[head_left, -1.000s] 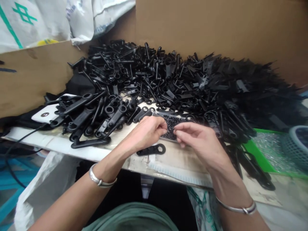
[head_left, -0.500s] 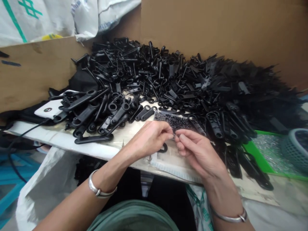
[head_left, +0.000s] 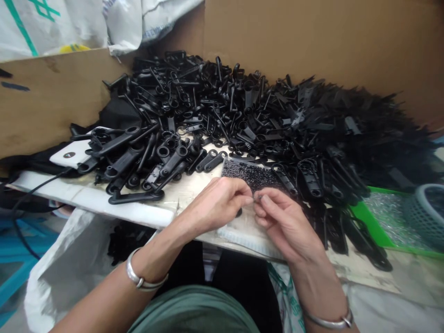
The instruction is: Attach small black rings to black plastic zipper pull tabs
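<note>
My left hand (head_left: 224,201) and my right hand (head_left: 280,212) meet fingertip to fingertip over the front of the table, each closed in a pinch. Between the fingertips is something small and dark, too tiny to name. Just beyond them lies a clear shallow box (head_left: 248,171) full of tiny black parts, its near side covered by my hands. A black ring-shaped piece (head_left: 239,212) on the table is mostly hidden under my left hand. Black plastic handle-like parts (head_left: 173,159) lie to the left, and more of them (head_left: 310,178) to the right of the box.
A large heap of black plastic parts (head_left: 222,101) rises against the cardboard wall (head_left: 312,41). At right stand a green tray (head_left: 376,219) of small clear pieces and a grey-blue basket (head_left: 425,212). A white device (head_left: 71,153) with a cable lies at left, above a white sack (head_left: 65,263).
My left hand has shifted slightly right and down, covering more of the black ring-shaped piece. The fingertips of both hands remain close together in a pinch.
</note>
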Demonstrator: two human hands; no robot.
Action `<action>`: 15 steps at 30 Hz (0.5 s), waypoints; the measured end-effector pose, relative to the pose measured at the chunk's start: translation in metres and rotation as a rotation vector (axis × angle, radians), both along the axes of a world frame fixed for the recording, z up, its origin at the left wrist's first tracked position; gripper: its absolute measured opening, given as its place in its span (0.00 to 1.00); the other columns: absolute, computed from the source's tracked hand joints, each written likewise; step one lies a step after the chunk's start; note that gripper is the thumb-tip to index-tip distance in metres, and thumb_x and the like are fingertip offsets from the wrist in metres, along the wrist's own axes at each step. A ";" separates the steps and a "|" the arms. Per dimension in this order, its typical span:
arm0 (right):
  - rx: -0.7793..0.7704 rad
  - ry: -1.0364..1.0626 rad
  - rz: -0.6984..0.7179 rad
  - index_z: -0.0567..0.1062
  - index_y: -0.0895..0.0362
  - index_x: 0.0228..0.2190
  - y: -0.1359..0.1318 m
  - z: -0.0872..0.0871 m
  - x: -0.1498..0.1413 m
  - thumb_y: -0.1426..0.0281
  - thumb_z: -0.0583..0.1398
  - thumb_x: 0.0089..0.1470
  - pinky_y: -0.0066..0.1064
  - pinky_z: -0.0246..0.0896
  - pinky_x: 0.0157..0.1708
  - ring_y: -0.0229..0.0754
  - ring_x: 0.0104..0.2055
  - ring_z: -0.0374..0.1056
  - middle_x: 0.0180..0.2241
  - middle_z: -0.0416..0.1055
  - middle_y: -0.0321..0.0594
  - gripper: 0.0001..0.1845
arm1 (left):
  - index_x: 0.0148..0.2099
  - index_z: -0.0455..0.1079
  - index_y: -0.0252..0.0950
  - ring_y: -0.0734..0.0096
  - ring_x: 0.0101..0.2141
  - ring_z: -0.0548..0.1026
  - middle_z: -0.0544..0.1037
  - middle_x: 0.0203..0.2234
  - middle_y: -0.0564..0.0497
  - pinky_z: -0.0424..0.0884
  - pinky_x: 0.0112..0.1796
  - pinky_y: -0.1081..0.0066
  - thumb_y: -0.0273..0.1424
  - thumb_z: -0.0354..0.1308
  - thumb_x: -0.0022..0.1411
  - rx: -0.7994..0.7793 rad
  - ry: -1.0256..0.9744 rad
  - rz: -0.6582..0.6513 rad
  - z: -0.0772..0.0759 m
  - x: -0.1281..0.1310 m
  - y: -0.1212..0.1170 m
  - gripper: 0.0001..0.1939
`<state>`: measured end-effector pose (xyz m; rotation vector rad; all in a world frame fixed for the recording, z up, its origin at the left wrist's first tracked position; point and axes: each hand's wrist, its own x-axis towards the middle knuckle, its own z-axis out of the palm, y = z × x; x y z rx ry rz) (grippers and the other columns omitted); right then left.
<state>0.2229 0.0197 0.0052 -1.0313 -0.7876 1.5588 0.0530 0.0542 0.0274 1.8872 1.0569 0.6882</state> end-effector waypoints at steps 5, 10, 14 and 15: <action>0.062 -0.050 -0.026 0.78 0.56 0.31 -0.002 -0.006 0.000 0.68 0.71 0.45 0.22 0.57 0.21 0.33 0.24 0.57 0.23 0.64 0.33 0.10 | 0.33 0.73 0.36 0.77 0.27 0.69 0.74 0.25 0.57 0.61 0.28 0.76 0.28 0.55 0.61 0.005 -0.022 0.005 0.000 0.002 -0.003 0.06; 0.122 -0.132 -0.054 0.79 0.57 0.31 -0.004 -0.006 0.000 0.68 0.71 0.45 0.23 0.58 0.22 0.32 0.22 0.60 0.21 0.66 0.33 0.09 | 0.34 0.74 0.36 0.77 0.26 0.68 0.74 0.24 0.57 0.60 0.27 0.76 0.28 0.55 0.61 0.002 -0.014 0.004 -0.002 0.002 -0.004 0.06; 0.205 -0.278 -0.071 0.79 0.56 0.31 -0.006 -0.006 0.001 0.69 0.70 0.47 0.23 0.61 0.25 0.32 0.22 0.63 0.22 0.70 0.34 0.07 | 0.34 0.74 0.37 0.77 0.26 0.69 0.74 0.24 0.57 0.61 0.28 0.76 0.29 0.55 0.61 -0.002 -0.015 0.013 -0.004 0.002 -0.006 0.06; 0.229 -0.320 -0.080 0.80 0.55 0.32 -0.007 -0.006 0.001 0.69 0.69 0.48 0.24 0.63 0.25 0.32 0.22 0.64 0.23 0.70 0.34 0.06 | 0.34 0.74 0.37 0.77 0.26 0.69 0.75 0.25 0.57 0.61 0.28 0.76 0.28 0.55 0.61 0.000 -0.024 0.013 -0.005 0.002 -0.007 0.06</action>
